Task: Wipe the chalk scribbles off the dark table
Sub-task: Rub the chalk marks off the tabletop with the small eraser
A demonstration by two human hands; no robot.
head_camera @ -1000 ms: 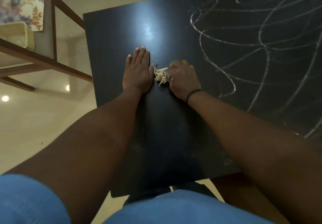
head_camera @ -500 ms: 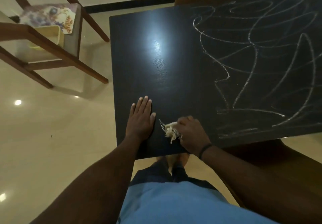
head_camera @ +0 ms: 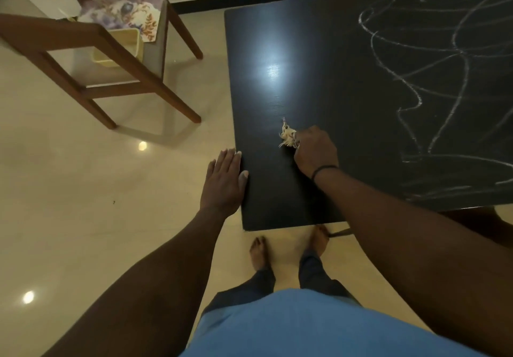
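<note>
Right hand (head_camera: pixel 315 149) curled in a tight grip around a small frayed rag (head_camera: pixel 288 137), pressed onto the dark surface (head_camera: pixel 327 59). Left hand (head_camera: pixel 223 181) flat, fingers straight, at the surface's left edge. Chalk scribbles (head_camera: pixel 410 87) well to the right. Rag likely soft, light, limp; best bunched in the fist.

Right hand (head_camera: pixel 315 149) grips frayed cloth (head_camera: pixel 288 137) on dark table (head_camera: pixel 327 65) — scribbles (head_camera: pixel 416 98) beside.
</note>
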